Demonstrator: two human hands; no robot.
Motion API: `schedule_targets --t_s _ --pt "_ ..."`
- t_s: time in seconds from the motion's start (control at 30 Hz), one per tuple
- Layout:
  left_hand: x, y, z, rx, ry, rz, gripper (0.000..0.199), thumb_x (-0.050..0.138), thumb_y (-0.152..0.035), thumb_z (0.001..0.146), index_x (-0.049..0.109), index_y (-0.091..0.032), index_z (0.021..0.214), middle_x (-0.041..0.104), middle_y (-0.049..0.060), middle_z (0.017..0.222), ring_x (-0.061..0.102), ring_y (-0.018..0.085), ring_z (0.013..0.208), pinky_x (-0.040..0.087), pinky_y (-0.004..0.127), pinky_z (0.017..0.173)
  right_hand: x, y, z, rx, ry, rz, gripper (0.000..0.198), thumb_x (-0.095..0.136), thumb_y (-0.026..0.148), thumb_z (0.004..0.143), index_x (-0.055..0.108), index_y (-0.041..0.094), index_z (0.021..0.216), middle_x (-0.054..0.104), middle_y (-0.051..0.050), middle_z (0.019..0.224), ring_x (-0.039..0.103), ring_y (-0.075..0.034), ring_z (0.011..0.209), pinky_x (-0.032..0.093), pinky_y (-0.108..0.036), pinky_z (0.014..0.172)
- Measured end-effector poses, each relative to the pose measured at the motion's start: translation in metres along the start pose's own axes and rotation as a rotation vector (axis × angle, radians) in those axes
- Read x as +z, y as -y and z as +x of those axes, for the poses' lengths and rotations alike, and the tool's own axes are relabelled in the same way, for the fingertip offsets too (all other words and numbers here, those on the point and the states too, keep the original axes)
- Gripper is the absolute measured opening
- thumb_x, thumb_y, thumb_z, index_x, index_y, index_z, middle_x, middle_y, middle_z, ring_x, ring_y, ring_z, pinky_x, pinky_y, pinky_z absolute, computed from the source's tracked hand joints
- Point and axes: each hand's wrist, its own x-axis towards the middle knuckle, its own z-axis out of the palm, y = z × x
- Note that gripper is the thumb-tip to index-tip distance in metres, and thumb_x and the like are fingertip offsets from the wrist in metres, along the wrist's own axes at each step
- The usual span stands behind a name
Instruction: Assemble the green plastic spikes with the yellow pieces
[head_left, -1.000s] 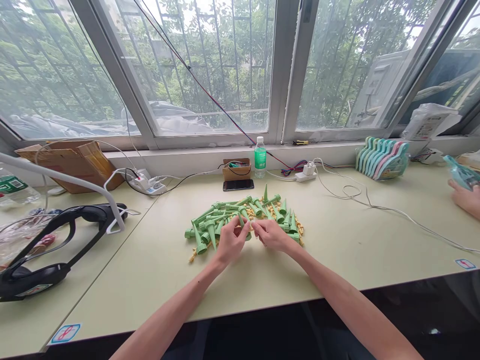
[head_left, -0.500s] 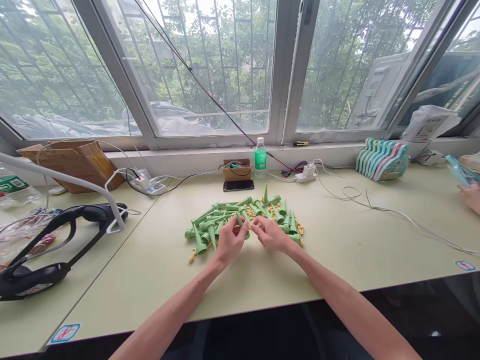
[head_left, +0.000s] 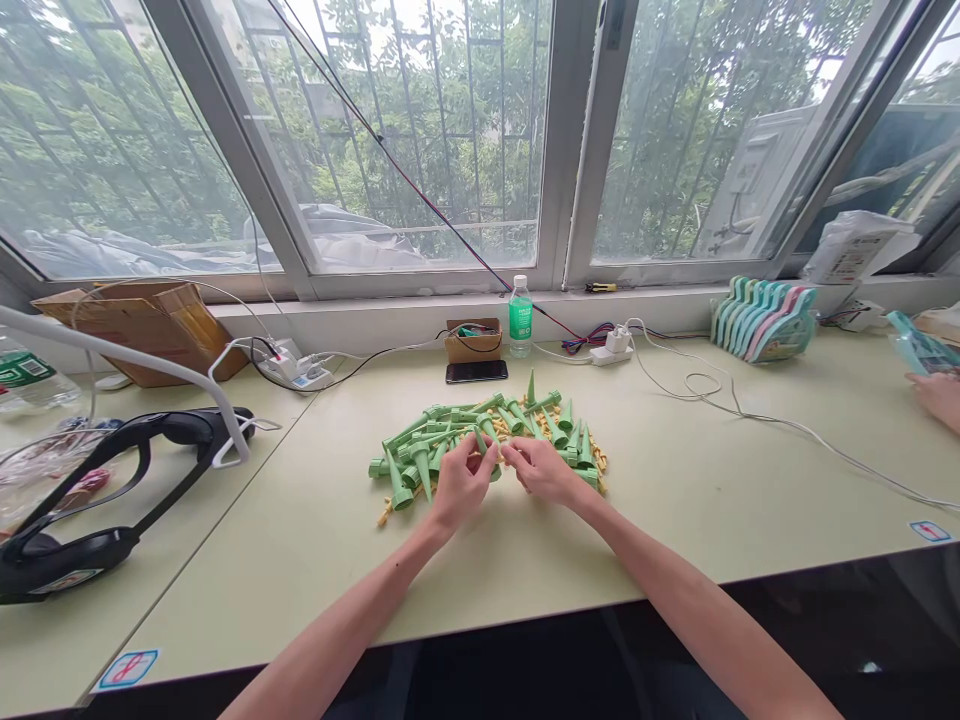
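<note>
My left hand is closed around a green watering spike, a pointed plastic cone with a ribbed cap; the fingers hide part of it. Close beside it, my right hand pinches what looks like a small yellow plastic piece, mostly covered by the fingertips. Both hands meet at the front of a pile of green watering spikes. Among and under these lie several small yellow plastic pieces. One spike points upward at the back of the pile.
Behind the pile are a phone, a small cardboard box and a bottle. A white cable runs across the right side. At left lies a black headset. Another person's hand holds a light-blue item at far right.
My hands stay almost in place, the right fingertips shifting slightly at the spike in my left hand. At far right, the other person's hand has moved a little left.
</note>
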Motion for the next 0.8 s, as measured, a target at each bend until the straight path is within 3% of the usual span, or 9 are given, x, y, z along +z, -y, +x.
schedule_targets --t_s 0.23,0.53,0.8 --pt "-0.0016 0.0030 0.0010 0.005 -0.017 0.034 0.022 0.058 -0.039 0.087 0.057 -0.017 0.083 0.057 -0.001 0.068 0.052 0.008 0.051 0.042 0.020 0.049 -0.0005 -0.0013 -0.0013 -0.029 0.019 0.012 0.026 0.043 0.042 0.095 0.050 0.020 0.083 0.046 0.006 0.051 0.041 -0.011 0.043 0.031 -0.023 0.046" --pt "0.0006 -0.0021 -0.0004 -0.009 -0.013 -0.015 0.029 0.062 -0.046 0.083 0.058 -0.017 0.079 0.058 0.001 0.064 0.055 0.011 0.052 0.043 0.021 0.048 -0.0004 -0.0023 0.0009 -0.034 0.009 -0.021 0.039 0.039 0.044 0.096 0.049 0.019 0.068 0.047 0.004 0.051 0.044 -0.011 0.047 0.036 -0.024 0.053" --pt "-0.0009 0.0017 0.0005 -0.011 -0.015 0.012 0.026 0.058 -0.043 0.086 0.056 -0.017 0.081 0.055 -0.001 0.069 0.049 0.009 0.051 0.040 0.021 0.049 0.0001 -0.0012 -0.0012 -0.045 0.020 0.017 0.028 0.043 0.044 0.095 0.050 0.020 0.084 0.045 0.006 0.050 0.041 -0.011 0.043 0.031 -0.023 0.046"
